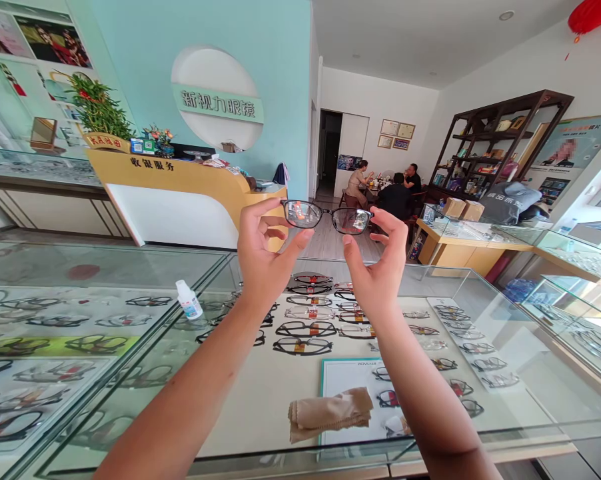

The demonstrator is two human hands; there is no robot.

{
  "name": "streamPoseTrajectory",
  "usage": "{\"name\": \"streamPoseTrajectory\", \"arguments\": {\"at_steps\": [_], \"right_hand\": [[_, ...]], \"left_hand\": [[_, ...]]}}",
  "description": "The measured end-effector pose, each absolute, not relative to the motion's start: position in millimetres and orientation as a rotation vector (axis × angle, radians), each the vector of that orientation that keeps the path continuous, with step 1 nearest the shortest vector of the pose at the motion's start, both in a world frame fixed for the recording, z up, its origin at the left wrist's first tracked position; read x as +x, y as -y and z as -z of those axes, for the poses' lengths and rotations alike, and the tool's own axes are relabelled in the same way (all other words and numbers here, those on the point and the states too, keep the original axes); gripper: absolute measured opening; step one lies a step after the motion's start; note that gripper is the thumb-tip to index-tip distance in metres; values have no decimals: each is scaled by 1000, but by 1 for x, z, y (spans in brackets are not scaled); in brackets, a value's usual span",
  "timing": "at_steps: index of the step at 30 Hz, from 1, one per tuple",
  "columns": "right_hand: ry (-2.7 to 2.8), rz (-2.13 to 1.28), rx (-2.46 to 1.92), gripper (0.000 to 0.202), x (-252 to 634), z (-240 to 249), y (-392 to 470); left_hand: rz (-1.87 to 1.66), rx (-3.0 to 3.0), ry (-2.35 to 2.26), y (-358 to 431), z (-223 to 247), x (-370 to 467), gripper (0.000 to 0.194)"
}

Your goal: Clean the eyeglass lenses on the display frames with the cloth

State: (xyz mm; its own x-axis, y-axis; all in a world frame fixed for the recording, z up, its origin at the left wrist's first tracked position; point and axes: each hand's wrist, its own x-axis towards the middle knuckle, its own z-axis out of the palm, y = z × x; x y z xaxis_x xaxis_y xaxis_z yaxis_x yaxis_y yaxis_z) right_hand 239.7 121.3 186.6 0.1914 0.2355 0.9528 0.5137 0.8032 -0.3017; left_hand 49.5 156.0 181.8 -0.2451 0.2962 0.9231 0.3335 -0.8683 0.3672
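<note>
A pair of dark-framed glasses (327, 212) is held up level above the glass display case (260, 407), its lenses facing me. My left hand (266, 250) grips the left end of the frame between thumb and fingers. On the other side, my right hand (378, 257) pinches the right end, thumb below the lens. Below my hands, a folded beige cloth (330, 412) lies on the glass near the front edge. A small white spray bottle (188, 301) stands on the case to the left of my left forearm.
Rows of glasses (305, 329) lie inside the case. Behind it is a yellow-and-white counter (175, 200) with a plant (99, 110). Several people (395, 193) sit at a table in the back, beside a dark shelf (495, 143). More display cases stand at the right.
</note>
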Motion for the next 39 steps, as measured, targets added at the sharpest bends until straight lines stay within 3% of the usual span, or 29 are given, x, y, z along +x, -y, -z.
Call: {"name": "streamPoseTrajectory", "arguments": {"at_steps": [21,39], "right_hand": [[1421,99,-706,48,240,-185,-123],[1414,317,-602,48,233,-185,-120]], "left_hand": [[2128,-1757,701,-138,-187,52,64],[2379,-2003,762,-146,-186,57,62]]}}
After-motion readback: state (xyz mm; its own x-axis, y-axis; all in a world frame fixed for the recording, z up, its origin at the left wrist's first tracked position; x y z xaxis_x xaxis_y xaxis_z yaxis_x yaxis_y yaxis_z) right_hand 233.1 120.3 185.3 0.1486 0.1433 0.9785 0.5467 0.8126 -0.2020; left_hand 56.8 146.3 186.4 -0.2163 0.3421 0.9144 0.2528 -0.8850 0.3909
